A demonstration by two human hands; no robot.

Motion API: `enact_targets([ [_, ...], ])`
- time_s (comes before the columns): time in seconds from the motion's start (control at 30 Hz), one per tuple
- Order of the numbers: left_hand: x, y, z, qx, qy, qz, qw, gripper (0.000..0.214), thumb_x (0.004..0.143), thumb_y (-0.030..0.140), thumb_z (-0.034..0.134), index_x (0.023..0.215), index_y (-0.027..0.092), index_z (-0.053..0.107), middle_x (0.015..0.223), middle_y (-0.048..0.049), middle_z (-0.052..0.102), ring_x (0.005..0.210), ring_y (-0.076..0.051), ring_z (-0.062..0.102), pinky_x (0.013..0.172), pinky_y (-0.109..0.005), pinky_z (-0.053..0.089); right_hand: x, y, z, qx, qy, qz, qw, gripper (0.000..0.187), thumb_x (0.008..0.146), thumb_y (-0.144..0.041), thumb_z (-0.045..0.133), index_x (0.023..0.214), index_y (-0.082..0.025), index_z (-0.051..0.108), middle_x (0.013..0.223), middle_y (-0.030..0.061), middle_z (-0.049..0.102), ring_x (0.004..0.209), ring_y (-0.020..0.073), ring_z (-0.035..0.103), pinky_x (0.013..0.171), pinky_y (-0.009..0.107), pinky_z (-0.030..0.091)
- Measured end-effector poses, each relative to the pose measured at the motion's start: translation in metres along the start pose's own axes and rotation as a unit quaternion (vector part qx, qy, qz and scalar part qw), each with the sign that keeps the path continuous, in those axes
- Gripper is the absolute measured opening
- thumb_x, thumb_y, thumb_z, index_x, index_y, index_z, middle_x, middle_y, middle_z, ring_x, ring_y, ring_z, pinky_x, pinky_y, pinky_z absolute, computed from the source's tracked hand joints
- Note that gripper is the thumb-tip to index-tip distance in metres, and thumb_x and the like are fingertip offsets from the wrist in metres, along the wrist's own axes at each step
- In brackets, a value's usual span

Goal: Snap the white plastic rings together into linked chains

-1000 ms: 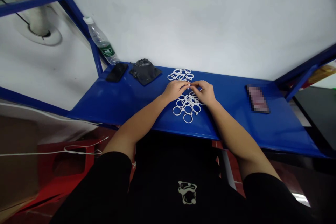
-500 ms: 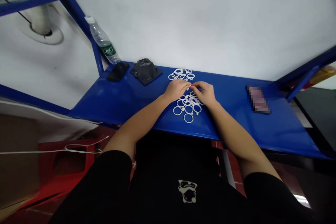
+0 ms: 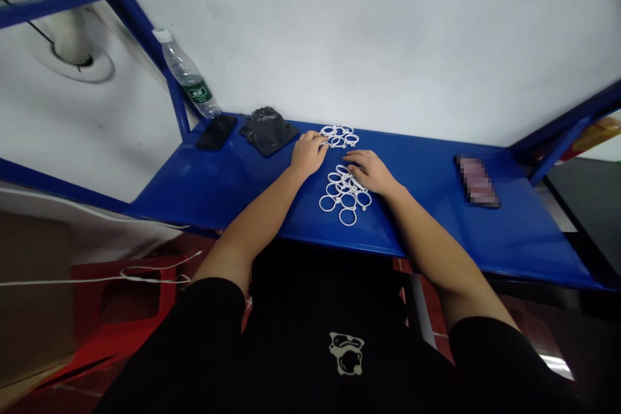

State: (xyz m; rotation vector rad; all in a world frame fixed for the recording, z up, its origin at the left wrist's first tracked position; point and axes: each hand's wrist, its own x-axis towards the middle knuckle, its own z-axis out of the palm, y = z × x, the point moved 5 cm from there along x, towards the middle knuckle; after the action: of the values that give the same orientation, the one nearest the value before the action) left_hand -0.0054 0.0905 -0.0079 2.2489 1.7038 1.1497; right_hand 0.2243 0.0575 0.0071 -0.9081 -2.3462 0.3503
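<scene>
While the left hand [image 3: 308,154] and right hand [image 3: 369,171] lay apart on the blue metal bench [image 3: 218,184], two groups of white plastic rings sat close by.

Upper cluster [image 3: 338,136]: near the wall [image 3: 388,32], with the left fingertips [image 3: 323,145] at or just beside its left side. Left fingers loosely spread, slightly curled; no pinch could be made out.

Lower cluster [image 3: 344,197]: overlapping rings nearer the bench's front edge, partly under the right fingers [image 3: 352,158], which lay extended and nearly together, palm down, with no visible grip.

Risks, as judged: a tug on one overlapping ring could drag its neighbours, and the small knobs on the rings could snag. A ring pushed past the front edge could fall towards the red stool [image 3: 121,310] below.

In the way: the right hand covered the top of the lower cluster.

Also listed: a dark cloth [image 3: 268,131] and black phone [image 3: 217,132] to the left, a water bottle [image 3: 187,74] behind them, and a pixelated phone [image 3: 478,181] to the right. A white cable [image 3: 97,281] and cardboard box [image 3: 29,291] stood beyond the bench's left end.
</scene>
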Motion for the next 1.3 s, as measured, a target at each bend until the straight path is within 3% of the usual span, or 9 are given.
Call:
enact_targets([
  [0.1,-0.002,-0.013,0.006,0.019,0.002,-0.04,0.999,0.022,0.103,0.029,0.079,0.123,0.027,0.087,0.136,-0.0167,0.074,0.126,-0.04,0.064,0.112,-0.059,0.053,0.0,-0.001,0.004,0.018,-0.034,-0.006,0.999,0.033,0.105,-0.027,0.062,0.125,-0.027,0.088,0.139,0.0111,0.084,0.134,0.0344,0.075,0.12,0.064,0.056],
  [0.33,-0.002,-0.015,0.01,0.024,0.004,-0.038,0.999,0.012,0.104,0.034,0.079,0.113,0.027,0.082,0.126,-0.0155,0.077,0.123,-0.04,0.062,0.11,-0.06,0.05,0.001,-0.003,0.003,0.041,-0.05,-0.007,0.998,0.03,0.097,-0.018,0.063,0.111,-0.025,0.088,0.129,0.0103,0.086,0.127,0.0325,0.078,0.117,0.061,0.058],
  [0.6,-0.002,-0.011,0.008,0.055,-0.024,-0.06,0.996,0.008,0.101,0.029,0.084,0.103,0.024,0.077,0.129,-0.015,0.076,0.123,-0.038,0.063,0.109,-0.057,0.049,0.002,-0.001,0.004,0.036,-0.045,0.013,0.998,0.025,0.1,-0.028,0.065,0.116,-0.027,0.083,0.122,0.0086,0.087,0.118,0.0313,0.079,0.113,0.058,0.059],
  [0.73,-0.001,-0.006,0.007,0.036,-0.025,-0.039,0.998,0.011,0.104,0.03,0.082,0.096,0.024,0.075,0.126,-0.0136,0.078,0.12,-0.037,0.065,0.109,-0.057,0.049,0.002,-0.002,0.004,0.032,-0.048,0.015,0.998,0.024,0.101,-0.03,0.064,0.116,-0.028,0.083,0.122,0.008,0.086,0.119,0.0314,0.079,0.113,0.058,0.058],
  [0.93,-0.001,-0.01,0.01,0.046,-0.04,-0.063,0.996,0.01,0.101,0.031,0.086,0.102,0.025,0.079,0.131,-0.0145,0.076,0.125,-0.039,0.064,0.111,-0.059,0.048,0.002,-0.002,0.003,0.031,-0.045,0.009,0.998,0.025,0.102,-0.032,0.063,0.116,-0.026,0.083,0.121,0.0101,0.086,0.116,0.0318,0.079,0.112,0.058,0.059],
  [1.17,-0.002,-0.012,0.013,0.033,-0.041,-0.04,0.998,0.007,0.102,0.031,0.085,0.107,0.027,0.084,0.126,-0.0138,0.079,0.125,-0.041,0.065,0.111,-0.06,0.048,0.002,-0.001,0.004,0.029,-0.046,0.015,0.998,0.023,0.101,-0.03,0.066,0.116,-0.028,0.084,0.12,0.0076,0.087,0.116,0.031,0.079,0.112,0.057,0.06],
  [1.3,-0.002,-0.012,0.01,0.02,-0.009,-0.042,0.999,0.021,0.1,0.03,0.087,0.121,0.029,0.085,0.131,-0.0136,0.079,0.123,-0.039,0.069,0.111,-0.059,0.052,0.002,-0.001,0.004,0.032,-0.047,0.011,0.998,0.024,0.101,-0.029,0.065,0.116,-0.026,0.083,0.121,0.0095,0.087,0.116,0.0314,0.079,0.111,0.057,0.06],
])
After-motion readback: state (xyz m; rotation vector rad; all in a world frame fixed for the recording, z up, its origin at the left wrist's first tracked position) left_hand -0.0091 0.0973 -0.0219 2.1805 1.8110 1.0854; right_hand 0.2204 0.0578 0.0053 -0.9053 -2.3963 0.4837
